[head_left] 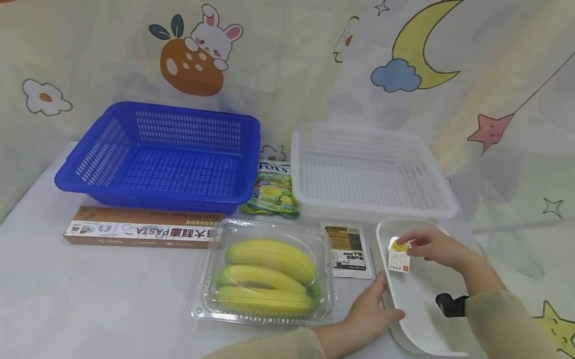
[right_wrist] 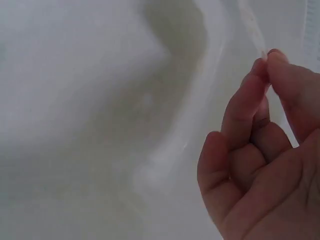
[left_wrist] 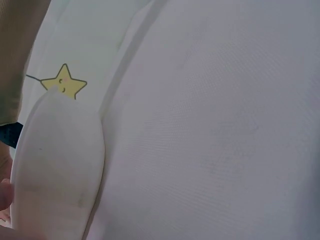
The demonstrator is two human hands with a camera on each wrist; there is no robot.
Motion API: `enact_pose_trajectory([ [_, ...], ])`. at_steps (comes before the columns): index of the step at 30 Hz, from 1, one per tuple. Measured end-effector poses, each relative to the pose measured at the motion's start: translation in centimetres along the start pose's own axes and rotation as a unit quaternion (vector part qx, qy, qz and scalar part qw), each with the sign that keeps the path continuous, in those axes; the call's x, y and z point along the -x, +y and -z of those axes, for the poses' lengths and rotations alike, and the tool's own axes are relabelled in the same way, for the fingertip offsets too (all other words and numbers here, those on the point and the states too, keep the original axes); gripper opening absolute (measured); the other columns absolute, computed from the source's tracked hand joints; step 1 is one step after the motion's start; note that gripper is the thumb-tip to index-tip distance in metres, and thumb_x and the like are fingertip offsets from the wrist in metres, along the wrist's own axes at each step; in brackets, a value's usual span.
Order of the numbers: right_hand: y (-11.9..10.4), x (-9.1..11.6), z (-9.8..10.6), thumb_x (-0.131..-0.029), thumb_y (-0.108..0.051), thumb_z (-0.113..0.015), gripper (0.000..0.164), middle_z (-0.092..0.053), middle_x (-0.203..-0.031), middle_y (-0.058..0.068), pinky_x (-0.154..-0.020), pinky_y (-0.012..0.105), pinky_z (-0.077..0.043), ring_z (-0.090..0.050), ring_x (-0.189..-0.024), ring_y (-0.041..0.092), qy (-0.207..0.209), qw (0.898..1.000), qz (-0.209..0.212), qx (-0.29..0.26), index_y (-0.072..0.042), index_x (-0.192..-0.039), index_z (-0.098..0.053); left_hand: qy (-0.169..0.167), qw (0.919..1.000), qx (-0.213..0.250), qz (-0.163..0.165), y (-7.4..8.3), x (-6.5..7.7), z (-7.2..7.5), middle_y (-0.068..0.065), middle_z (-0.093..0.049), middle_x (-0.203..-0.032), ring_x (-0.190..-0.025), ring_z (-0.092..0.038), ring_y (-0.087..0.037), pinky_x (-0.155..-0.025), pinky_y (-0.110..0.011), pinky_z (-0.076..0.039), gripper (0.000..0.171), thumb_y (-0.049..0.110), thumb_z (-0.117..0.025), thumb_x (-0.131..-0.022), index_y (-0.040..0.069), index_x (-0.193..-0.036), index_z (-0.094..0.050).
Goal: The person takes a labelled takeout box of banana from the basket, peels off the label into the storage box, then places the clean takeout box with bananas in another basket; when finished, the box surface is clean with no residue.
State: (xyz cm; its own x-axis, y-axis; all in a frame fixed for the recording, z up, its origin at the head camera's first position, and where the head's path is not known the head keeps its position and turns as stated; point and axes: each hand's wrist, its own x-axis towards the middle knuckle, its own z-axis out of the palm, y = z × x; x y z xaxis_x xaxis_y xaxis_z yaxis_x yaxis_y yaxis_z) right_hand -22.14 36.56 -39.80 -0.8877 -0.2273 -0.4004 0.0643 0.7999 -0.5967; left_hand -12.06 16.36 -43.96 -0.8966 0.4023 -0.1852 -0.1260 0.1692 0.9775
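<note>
My right hand [head_left: 431,247] pinches a small white card [head_left: 400,261] with yellow print at its top, held over a white plastic bin [head_left: 433,328]. Seen from the right wrist, thumb and forefinger meet on the card's thin edge [right_wrist: 254,30], the other fingers curled below. My left hand [head_left: 368,318] grips the bin's near left wall, thumb over the rim. Only a bit of the left thumb [left_wrist: 6,194] shows at the edge of the left wrist view. Left of that hand sits a clear clamshell box [head_left: 206,301] with several yellow bananas [head_left: 266,280] inside.
A blue basket [head_left: 180,178] and a white basket [head_left: 372,180] stand at the back. Between them lies a green snack bag [head_left: 273,190]. A pasta box [head_left: 138,231] lies before the blue basket, and a flat brown-and-white packet [head_left: 348,252] lies beside the bin.
</note>
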Motion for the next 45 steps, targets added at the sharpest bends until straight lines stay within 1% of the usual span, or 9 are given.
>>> enact_pose_trajectory([
  [3,0.0,-0.6,-0.7,-0.086,-0.017,-0.058,0.032,-0.056,-0.120,0.020,-0.080,0.044,-0.047,-0.052,-0.106,0.032,0.000,0.999,-0.003,0.041,-0.008,-0.116,-0.060,-0.007,0.9999,0.007,0.002,0.2,0.2,0.2,0.005,-0.044,-0.139,-0.128,-0.041,-0.014,-0.106,-0.037,-0.033,0.073,0.012,-0.068,-0.077,0.022,-0.141,-0.033],
  [6,0.0,-1.0,-1.2,-0.084,-0.015,-0.060,0.032,-0.058,-0.116,0.020,-0.079,0.043,-0.048,-0.054,-0.101,0.030,0.003,0.998,-0.007,0.057,-0.008,-0.115,-0.061,-0.009,0.9999,0.012,0.007,0.2,0.3,0.2,0.006,-0.043,-0.140,-0.129,-0.039,-0.013,-0.107,-0.037,-0.032,0.073,0.012,-0.067,-0.078,0.023,-0.141,-0.033],
  [10,0.3,-1.4,-1.5,-0.083,-0.015,-0.060,0.034,-0.058,-0.114,0.022,-0.079,0.043,-0.048,-0.055,-0.097,0.030,0.005,0.998,-0.010,0.067,-0.007,-0.116,-0.061,-0.011,0.9997,0.021,0.007,0.0,0.3,0.1,0.008,-0.042,-0.140,-0.130,-0.038,-0.013,-0.108,-0.038,-0.031,0.072,0.013,-0.067,-0.079,0.025,-0.141,-0.032],
  [18,0.7,-1.7,-1.8,-0.083,-0.016,-0.061,0.041,-0.054,-0.121,0.028,-0.089,0.049,-0.044,-0.050,-0.111,0.042,-0.003,0.998,-0.002,0.065,-0.004,-0.122,-0.056,-0.013,0.9997,0.022,0.003,-0.6,0.1,0.0,0.007,-0.042,-0.140,-0.130,-0.037,-0.012,-0.109,-0.040,-0.029,0.072,0.015,-0.066,-0.080,0.024,-0.142,-0.030],
  [21,0.8,-1.8,-2.0,-0.082,-0.016,-0.061,0.044,-0.054,-0.120,0.028,-0.089,0.050,-0.043,-0.051,-0.109,0.040,-0.004,0.998,0.002,0.067,-0.004,-0.124,-0.054,-0.010,0.9997,0.021,0.003,-0.7,0.1,0.0,0.006,-0.043,-0.140,-0.130,-0.038,-0.013,-0.108,-0.040,-0.029,0.072,0.015,-0.066,-0.079,0.022,-0.142,-0.031],
  [26,1.2,-1.7,-2.0,-0.082,-0.017,-0.061,0.048,-0.058,-0.113,0.027,-0.087,0.047,-0.045,-0.056,-0.103,0.034,0.016,0.997,0.007,0.082,-0.003,-0.127,-0.051,0.002,0.9999,0.014,0.003,-0.7,-0.1,-0.2,0.003,-0.046,-0.138,-0.128,-0.040,-0.013,-0.107,-0.038,-0.031,0.072,0.015,-0.068,-0.078,0.020,-0.141,-0.033],
  [31,1.4,-1.6,-1.9,-0.083,-0.015,-0.058,0.047,-0.061,-0.110,0.024,-0.084,0.045,-0.046,-0.057,-0.100,0.031,0.026,0.996,0.016,0.082,-0.002,-0.127,-0.050,0.003,0.9999,0.016,-0.001,-0.8,-0.2,-0.2,0.004,-0.047,-0.137,-0.128,-0.040,-0.013,-0.107,-0.038,-0.032,0.071,0.013,-0.068,-0.078,0.021,-0.140,-0.034],
  [40,1.9,-1.7,-2.1,-0.084,-0.015,-0.059,0.046,-0.062,-0.103,0.015,-0.074,0.027,-0.043,-0.053,-0.087,0.017,0.025,0.998,0.012,0.062,0.001,-0.126,-0.050,-0.002,0.9997,0.021,-0.013,-0.8,0.0,0.1,0.004,-0.046,-0.138,-0.128,-0.040,-0.013,-0.107,-0.038,-0.031,0.071,0.013,-0.067,-0.078,0.020,-0.141,-0.033],
  [45,2.1,-1.5,-2.0,-0.084,-0.017,-0.060,0.048,-0.062,-0.103,0.015,-0.073,0.026,-0.043,-0.053,-0.087,0.016,0.024,0.998,0.010,0.060,0.002,-0.127,-0.049,0.003,0.9997,0.025,-0.004,-0.7,0.0,-0.1,0.005,-0.043,-0.140,-0.130,-0.038,-0.013,-0.107,-0.036,-0.031,0.071,0.013,-0.067,-0.078,0.020,-0.140,-0.034],
])
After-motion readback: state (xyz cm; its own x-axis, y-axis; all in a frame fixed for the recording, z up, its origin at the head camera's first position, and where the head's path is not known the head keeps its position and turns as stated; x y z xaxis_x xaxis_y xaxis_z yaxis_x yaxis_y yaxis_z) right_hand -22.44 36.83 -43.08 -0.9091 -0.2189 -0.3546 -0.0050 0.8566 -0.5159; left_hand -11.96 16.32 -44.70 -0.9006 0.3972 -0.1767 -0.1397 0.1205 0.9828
